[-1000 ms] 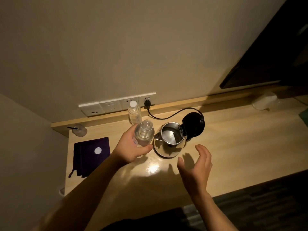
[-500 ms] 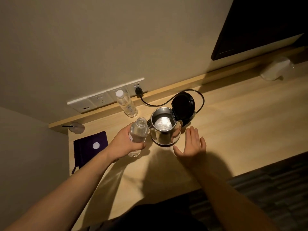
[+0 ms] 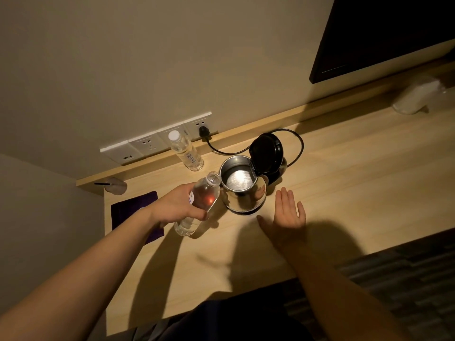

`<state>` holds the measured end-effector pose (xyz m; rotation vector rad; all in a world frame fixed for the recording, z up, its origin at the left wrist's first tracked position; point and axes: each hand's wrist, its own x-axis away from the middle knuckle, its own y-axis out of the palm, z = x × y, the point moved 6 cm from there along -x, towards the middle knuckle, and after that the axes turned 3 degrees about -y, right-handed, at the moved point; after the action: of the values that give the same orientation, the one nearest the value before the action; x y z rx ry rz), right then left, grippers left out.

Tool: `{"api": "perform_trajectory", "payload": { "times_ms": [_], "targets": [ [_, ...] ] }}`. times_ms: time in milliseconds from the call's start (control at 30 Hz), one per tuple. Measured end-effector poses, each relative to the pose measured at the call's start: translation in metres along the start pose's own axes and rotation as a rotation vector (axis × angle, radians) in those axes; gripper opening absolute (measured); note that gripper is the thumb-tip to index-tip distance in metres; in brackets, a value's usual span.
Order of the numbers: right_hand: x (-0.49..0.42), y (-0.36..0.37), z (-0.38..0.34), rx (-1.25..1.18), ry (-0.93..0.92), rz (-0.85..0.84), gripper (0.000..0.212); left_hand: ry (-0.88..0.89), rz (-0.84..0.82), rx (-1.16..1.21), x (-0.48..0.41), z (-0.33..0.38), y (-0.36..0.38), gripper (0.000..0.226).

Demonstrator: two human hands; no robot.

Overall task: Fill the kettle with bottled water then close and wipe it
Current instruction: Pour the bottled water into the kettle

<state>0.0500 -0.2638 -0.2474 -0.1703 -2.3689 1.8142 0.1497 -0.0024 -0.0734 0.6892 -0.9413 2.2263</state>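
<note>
currently the step in hand is the pour. the left hand (image 3: 177, 205) grips the open bottle (image 3: 206, 196) around its middle, fingers curled round it. the bottle is uncapped and tilted, with its mouth just beside the kettle (image 3: 242, 196) at the near-left rim, not yet over the opening. the kettle stands on the desk (image 3: 357, 193) with its black lid (image 3: 267, 153) swung back and upright on the far-right side, so the opening is free. the right hand (image 3: 286, 217) is open, fingers straight, palm down, just beside the kettle's base; whether it presses on the desk cannot be told. whether the kettle already holds water cannot be told either: only a bright reflection shows inside.

recommended procedure, judged from this position:
1. bring the bottle mouth over the centre of the opening before tipping further.
2. raise the bottle base slowly. the thin plastic probably flexes, so grip lightly to avoid a spurt.
3. direct the stream away from the lid hinge and the cord (image 3: 296, 148), which runs to the wall socket (image 3: 200, 125).
4. steady the kettle body with the right hand if it shifts.

the purple cloth (image 3: 128, 210) lies at the left of the desk, within reach for wiping.
</note>
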Motion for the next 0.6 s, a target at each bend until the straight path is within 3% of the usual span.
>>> {"api": "perform_trajectory", "payload": {
  "times_ms": [367, 600],
  "targets": [
    [0.001, -0.004, -0.001, 0.034, 0.007, -0.039, 0.1, -0.019, -0.14, -0.077, -0.005, 0.018, -0.003, 0.037],
    [-0.001, -0.009, -0.003, 0.033, 0.024, -0.076, 0.1, -0.024, -0.201, -0.121, -0.009, 0.023, -0.008, 0.067]
  ]
}}
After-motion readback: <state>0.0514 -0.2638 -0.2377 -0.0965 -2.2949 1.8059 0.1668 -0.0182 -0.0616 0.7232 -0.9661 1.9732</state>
